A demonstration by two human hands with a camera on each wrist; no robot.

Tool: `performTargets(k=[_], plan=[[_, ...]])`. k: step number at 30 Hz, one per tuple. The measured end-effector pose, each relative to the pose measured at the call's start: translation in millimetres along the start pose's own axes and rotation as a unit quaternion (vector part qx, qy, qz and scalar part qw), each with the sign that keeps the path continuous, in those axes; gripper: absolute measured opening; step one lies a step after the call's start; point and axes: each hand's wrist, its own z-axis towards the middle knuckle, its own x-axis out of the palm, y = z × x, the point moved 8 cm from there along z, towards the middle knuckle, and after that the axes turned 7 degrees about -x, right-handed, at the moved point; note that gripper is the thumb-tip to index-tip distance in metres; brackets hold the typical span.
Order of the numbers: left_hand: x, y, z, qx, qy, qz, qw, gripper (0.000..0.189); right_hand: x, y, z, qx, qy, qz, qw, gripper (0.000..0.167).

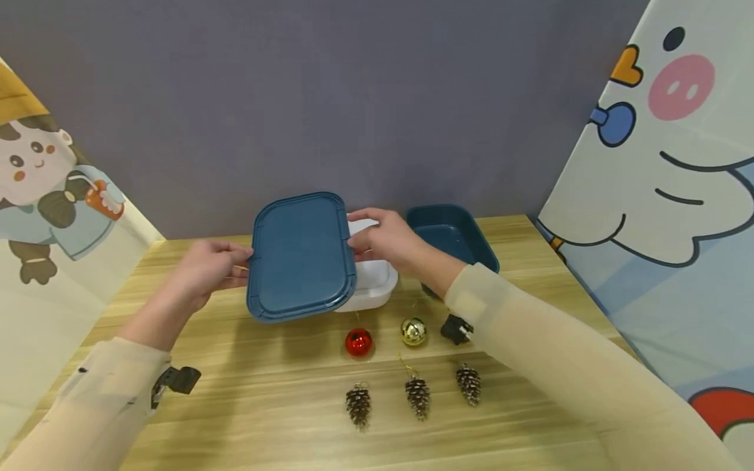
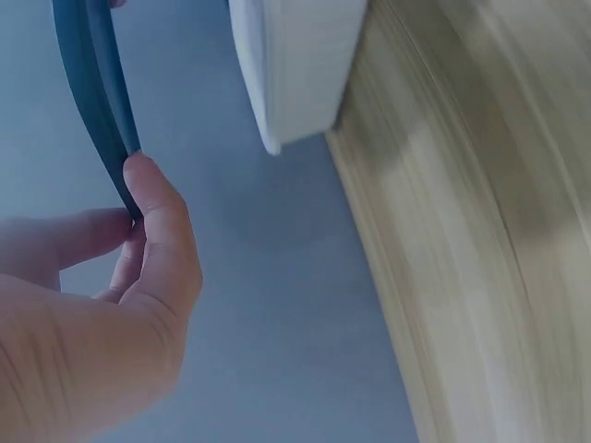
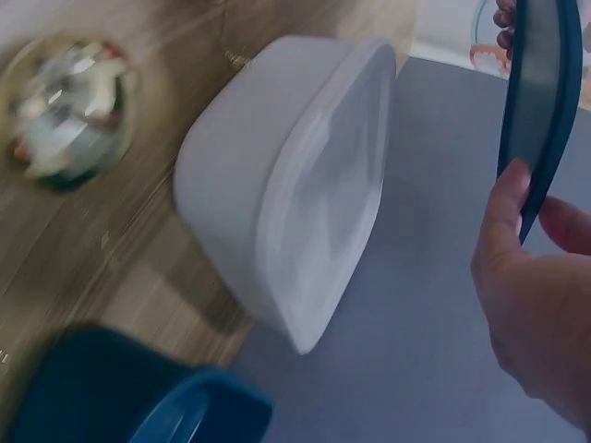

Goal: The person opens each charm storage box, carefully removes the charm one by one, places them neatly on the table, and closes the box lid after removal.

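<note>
Both hands hold a dark blue rectangular lid (image 1: 300, 252) tilted in the air, its flat face toward me in the head view. The left hand (image 1: 213, 269) pinches its left edge between thumb and fingers. On the opposite edge, the right hand (image 1: 385, 241) grips with thumb and fingertips. Behind and below the lid stands a white box (image 1: 377, 288), partly hidden by it; the right wrist view shows more of the white box (image 3: 249, 166). To the right is a dark blue open box (image 1: 448, 235), partly covered by the right forearm.
A red ball ornament (image 1: 359, 342) and a gold ball ornament (image 1: 413, 331) lie in front of the boxes. Nearer to me are pine cones (image 1: 417, 396) in a row on the wooden table (image 1: 265, 392). A grey wall (image 1: 353, 98) rises behind, with cartoon-printed panels at both sides.
</note>
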Motion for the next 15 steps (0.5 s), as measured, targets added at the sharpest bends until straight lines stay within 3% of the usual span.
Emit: performTargets(k=[7,15], plan=[[24.1,-23.5,-3.5,0.026,0.016,-0.029,0.9991,0.046,-33.0,-2.5,-13.8,-0.035,0.010,-0.012,0.9993,0.037],[51.6,-52.6,-7.1,0.065,0.025,-0.053,0.9961,0.050,-68.9,-5.6,-35.3,-0.040,-0.011,-0.021,0.9989,0.031]])
